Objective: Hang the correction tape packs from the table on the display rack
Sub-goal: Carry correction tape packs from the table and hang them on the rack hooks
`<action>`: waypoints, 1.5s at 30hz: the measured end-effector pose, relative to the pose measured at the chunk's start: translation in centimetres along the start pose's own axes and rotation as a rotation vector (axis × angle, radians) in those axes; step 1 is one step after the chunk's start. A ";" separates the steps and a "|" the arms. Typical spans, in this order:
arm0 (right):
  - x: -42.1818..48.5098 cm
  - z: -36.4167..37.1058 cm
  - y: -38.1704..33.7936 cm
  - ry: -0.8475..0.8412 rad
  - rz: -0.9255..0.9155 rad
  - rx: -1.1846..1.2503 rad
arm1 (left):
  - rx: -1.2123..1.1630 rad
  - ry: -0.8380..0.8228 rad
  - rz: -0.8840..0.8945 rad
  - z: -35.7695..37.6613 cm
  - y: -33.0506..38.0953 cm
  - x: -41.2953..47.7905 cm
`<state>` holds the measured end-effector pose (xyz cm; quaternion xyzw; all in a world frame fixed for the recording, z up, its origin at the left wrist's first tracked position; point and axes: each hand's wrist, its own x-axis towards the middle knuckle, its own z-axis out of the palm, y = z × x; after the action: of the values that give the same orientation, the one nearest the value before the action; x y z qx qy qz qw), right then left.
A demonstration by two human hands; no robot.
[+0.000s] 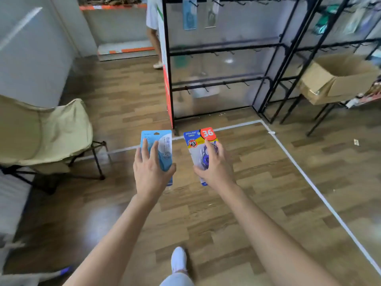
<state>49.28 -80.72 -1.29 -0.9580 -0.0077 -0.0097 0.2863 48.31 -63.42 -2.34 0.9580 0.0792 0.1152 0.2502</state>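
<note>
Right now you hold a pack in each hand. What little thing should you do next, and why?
Probably step closer to the display rack: it looks out of reach across the floor. The left hand holds the light blue pack, the right hand the pack marked 36, and bare hooks show beside the two packs already hung on top.

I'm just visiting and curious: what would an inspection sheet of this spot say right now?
Surface: wooden floor with white tape lines; no table clearly in view.
Job's things: pale blue pack and pack marked 36, both held before the black rack; two hanging packs on its top hooks.
Clutter: open cardboard box at right; paper scrap on the floor.
Hands: left hand grips the pale blue pack, right hand the pack marked 36.
Cables: nothing seen.
Surroundings: beige folding chair at left; another person partly visible beyond the rack.
</note>
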 end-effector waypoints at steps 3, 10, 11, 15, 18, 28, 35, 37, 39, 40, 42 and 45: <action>2.8 -2.0 3.5 0.065 0.061 -0.023 | -0.040 -0.029 0.057 3.1 3.6 3.4; 12.3 -5.3 9.0 0.153 0.144 -0.034 | -0.064 -0.075 0.148 9.0 10.1 12.9; 13.7 -5.9 9.6 0.171 0.150 -0.033 | -0.072 -0.071 0.166 9.7 10.9 14.4; 19.3 -8.1 11.9 0.226 0.164 -0.042 | -0.074 -0.087 0.199 12.1 14.6 19.7; 23.2 -9.4 13.4 0.234 0.157 -0.046 | -0.079 -0.089 0.224 13.7 16.7 23.2; 39.8 -14.8 20.9 0.265 0.089 -0.057 | -0.083 0.003 0.197 20.4 26.3 36.7; 52.1 -20.9 24.9 0.319 -0.027 -0.043 | -0.120 0.122 0.167 23.4 34.4 45.9; 55.2 -22.3 25.4 0.361 -0.057 -0.015 | -0.116 0.147 0.161 23.7 36.1 48.5; 58.3 -23.6 25.6 0.402 -0.090 -0.009 | -0.122 0.179 0.173 23.8 37.5 51.3; 59.8 -24.2 25.7 0.418 -0.106 -0.005 | -0.129 0.197 0.181 23.9 38.1 52.8; 62.9 -25.4 25.5 0.450 -0.135 0.012 | -0.135 0.231 0.193 23.9 39.3 55.7; 67.2 -26.7 25.2 0.512 -0.180 0.034 | -0.142 0.279 0.220 23.9 40.7 59.9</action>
<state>116.62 -115.79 8.76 -0.9149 -0.0205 -0.2769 0.2931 115.92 -97.00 8.55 0.9157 -0.0002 0.2788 0.2896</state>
